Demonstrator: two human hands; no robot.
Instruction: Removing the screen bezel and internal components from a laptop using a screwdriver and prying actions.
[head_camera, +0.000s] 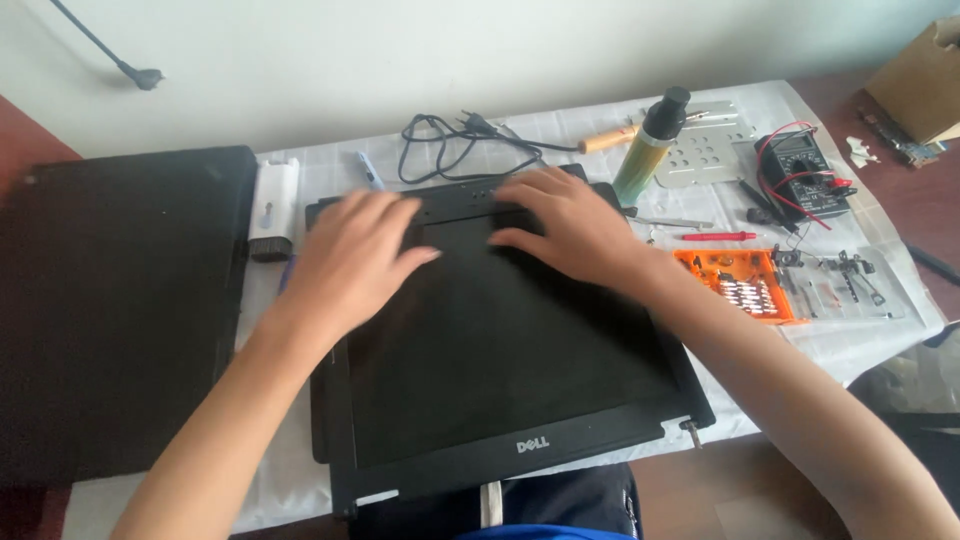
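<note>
A black laptop screen assembly (500, 350) lies flat in front of me on a white cloth, its bezel toward me. My left hand (352, 255) rests flat on the upper left of the dark panel, fingers spread and slightly blurred. My right hand (565, 225) lies flat on the upper middle of the panel near its far edge, fingers spread. Neither hand holds anything.
A black laptop base (110, 300) lies at the left. On the cloth (600, 135) sit a white cleaning tool (273, 205), a black power cord (450, 145), a green spray bottle (650, 140), a multimeter (805, 170), an orange bit case (740, 282), a red screwdriver (718, 237), a metal bracket (705, 150).
</note>
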